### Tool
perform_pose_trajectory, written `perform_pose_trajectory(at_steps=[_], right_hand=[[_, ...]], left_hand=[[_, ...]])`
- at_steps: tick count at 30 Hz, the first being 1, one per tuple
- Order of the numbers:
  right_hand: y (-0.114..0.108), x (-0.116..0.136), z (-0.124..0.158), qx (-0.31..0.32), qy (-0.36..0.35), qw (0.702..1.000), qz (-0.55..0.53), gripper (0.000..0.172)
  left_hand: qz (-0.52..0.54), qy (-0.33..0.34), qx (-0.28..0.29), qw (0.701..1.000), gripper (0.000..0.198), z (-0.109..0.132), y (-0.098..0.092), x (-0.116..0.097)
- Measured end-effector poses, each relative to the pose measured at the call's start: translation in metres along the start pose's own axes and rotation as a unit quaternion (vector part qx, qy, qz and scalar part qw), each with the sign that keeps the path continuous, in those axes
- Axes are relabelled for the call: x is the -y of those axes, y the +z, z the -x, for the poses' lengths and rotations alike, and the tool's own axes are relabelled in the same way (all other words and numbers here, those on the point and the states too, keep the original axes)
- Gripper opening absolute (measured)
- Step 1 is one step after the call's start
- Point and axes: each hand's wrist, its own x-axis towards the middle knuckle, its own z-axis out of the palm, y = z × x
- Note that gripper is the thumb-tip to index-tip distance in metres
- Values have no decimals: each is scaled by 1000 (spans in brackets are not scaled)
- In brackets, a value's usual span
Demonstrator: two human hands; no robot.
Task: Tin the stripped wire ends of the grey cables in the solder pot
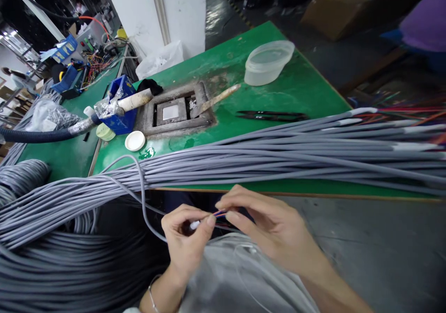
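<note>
My left hand (186,238) pinches the end of a single grey cable (142,196) that loops up from the bundle. My right hand (268,222) pinches the thin coloured wires (220,214) sticking out of that cable's stripped end, right beside my left fingertips. Both hands are closed and work just below the table's front edge, above my lap. A thick bundle of grey cables (278,157) lies across the green table (296,89) from left to right, its stripped ends with coloured wires at the far right.
Black scissors (272,116) lie on the table behind the bundle. A clear plastic tub (268,62), a metal solder pot (174,113) with a scraper, a white lid (134,141) and a blue box (120,106) stand further back. Another person's purple sleeve (425,20) shows top right.
</note>
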Motion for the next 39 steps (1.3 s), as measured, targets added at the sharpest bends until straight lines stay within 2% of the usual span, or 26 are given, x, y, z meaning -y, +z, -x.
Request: perform_pose_trajectory(at_steps=[3, 6, 10, 12, 16, 20, 24, 26, 29, 30, 31, 34, 35, 36, 39], right_hand=[[2, 3, 0, 22, -19, 998, 53, 15], [1, 6, -1, 38, -62, 991, 110, 17], [-4, 7, -5, -26, -96, 981, 164, 23], [-7, 6, -6, -33, -112, 978, 175, 26], [-9, 2, -4, 48, -177, 971, 154, 30], [-7, -1, -2, 66, -210, 963, 155, 25], [-7, 0, -4, 80, -207, 960, 174, 27], [-8, 0, -5, 49, -189, 967, 166, 26], [-11, 0, -4, -50, -119, 985, 114, 18], [-11, -1, -3, -62, -93, 990, 89, 14], [-11, -1, -1, -50, -73, 994, 63, 10], [-4, -2, 5, 27, -37, 999, 3, 14], [0, -2, 7, 33, -29, 999, -8, 9], [4, -2, 9, 24, -19, 999, -14, 3], [14, -3, 11, -17, 4, 1000, -12, 15]], left_hand=[[-14, 16, 10, 1000, 2, -1, 0, -4], [-24, -4, 26, 999, 3, -2, -2, -5], [19, -73, 42, 996, 13, -3, -8, -4], [49, -118, 46, 991, 20, -5, -10, -3], [99, -194, 66, 974, 30, -8, -12, -4], [134, -226, 91, 961, 31, -12, -11, -5], [136, -242, 149, 949, 31, -12, -11, -5], [123, -215, 146, 958, 27, -10, -12, -4], [71, -113, 76, 988, 17, -4, -12, -4], [52, -74, 54, 994, 13, -2, -11, -4], [33, -38, 39, 998, 9, -1, -11, -5], [-4, 42, 36, 998, 4, 1, -7, -7], [-13, 60, 36, 997, 5, 1, -5, -7], [-22, 73, 35, 997, 7, 1, -3, -7], [-43, 90, 16, 995, 7, 2, 0, -7]])
